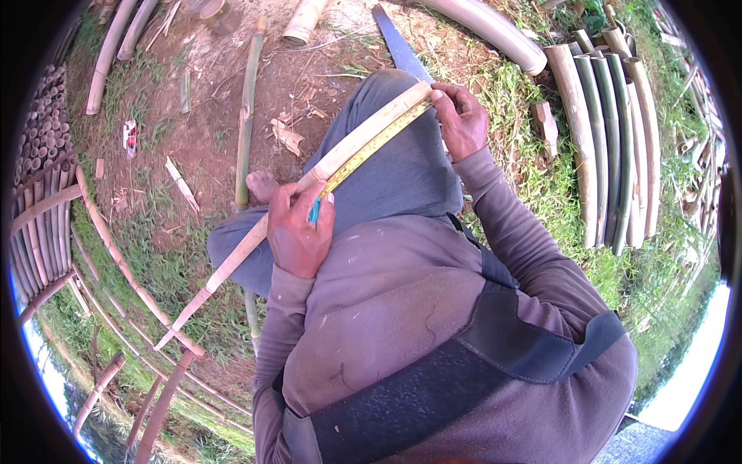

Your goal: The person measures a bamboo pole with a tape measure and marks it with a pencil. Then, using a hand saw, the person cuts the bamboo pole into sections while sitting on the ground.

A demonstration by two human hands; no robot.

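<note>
A long pale bamboo strip (355, 147) lies slantwise across my lap, its thin tail reaching down to the lower left. Along its near edge runs a yellow tape measure (379, 141), pulled out straight. My left hand (300, 236) is closed around the strip and the tape; a bit of teal (314, 209) shows between its fingers, and most of the tape's case is hidden. At the strip's far end my right hand (462, 122) pinches the strip and the tape's end between thumb and fingers. Beyond my knee, a saw blade (400, 45) points away, its handle out of sight.
A green bamboo pole (246, 124) lies on the ground at left. Several cut bamboo poles (607, 147) lean in a row at right, near a wooden block (546, 130). A thick bamboo pole (495, 31) lies ahead. Bamboo rails (116, 247) and stacked pieces (46, 131) stand far left.
</note>
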